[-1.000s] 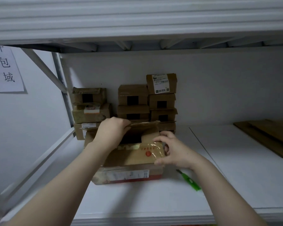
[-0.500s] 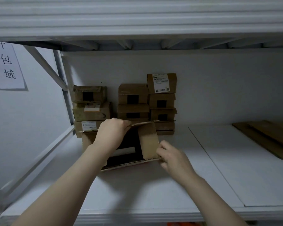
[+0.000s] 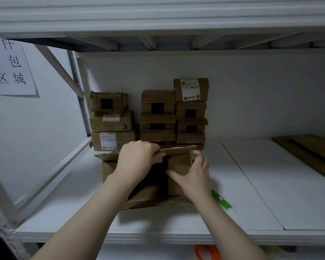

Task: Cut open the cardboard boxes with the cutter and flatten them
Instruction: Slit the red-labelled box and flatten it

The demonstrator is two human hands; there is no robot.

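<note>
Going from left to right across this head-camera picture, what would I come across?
White paper sign with black characters → open brown cardboard box → green plastic cutter → flat brown cardboard sheets. The stacked brown boxes behind overlap the open one, so they are left out.

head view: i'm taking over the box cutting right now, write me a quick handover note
Left hand grips the top flap edge of the open brown cardboard box. Right hand is open, fingers spread at the box's right inner flap.
Green plastic cutter lies on the white shelf, just right of the box, in neither hand.
Done: this box is cut open; flat brown cardboard sheets lie at far right.
Left: flatten this box, then cut and flatten the stacked brown cardboard boxes behind it.
</note>
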